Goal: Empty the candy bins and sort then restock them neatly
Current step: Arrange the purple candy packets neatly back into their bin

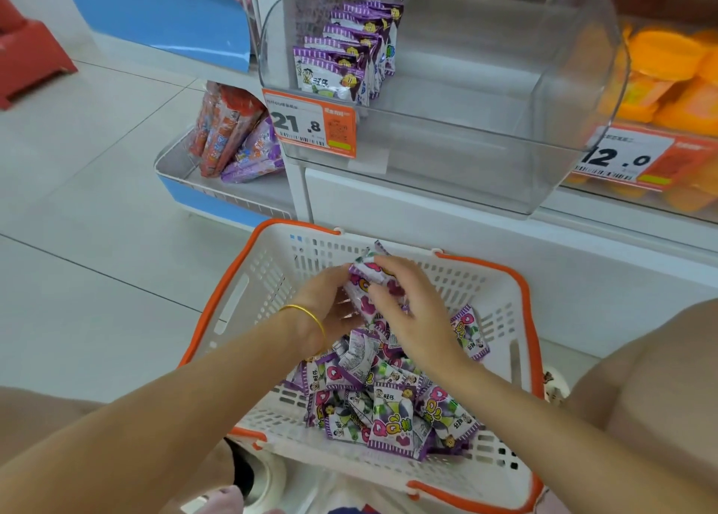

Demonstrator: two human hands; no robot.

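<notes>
Both hands are above a white basket (272, 264) with an orange rim, which stands on the floor in front of the shelf. The left hand (330, 299), with a gold bangle (307, 313) on the wrist, and the right hand (412, 311) hold together one bunch (369, 284) of purple candy packets. The fingers of both hands are curled and clamped on this bunch from the two sides. The bunch is over the far half of the basket, a little higher than the pile (388, 408) of the same purple packets that lies loose on the basket bottom.

On the shelf above there is a clear bin (466, 125). In its left part a row (345, 55) of purple packets stands upright, one behind the other. A price tag (311, 123) with "21.8" hangs on the bin front at the left. Right of the bin are orange packs (668, 78).
</notes>
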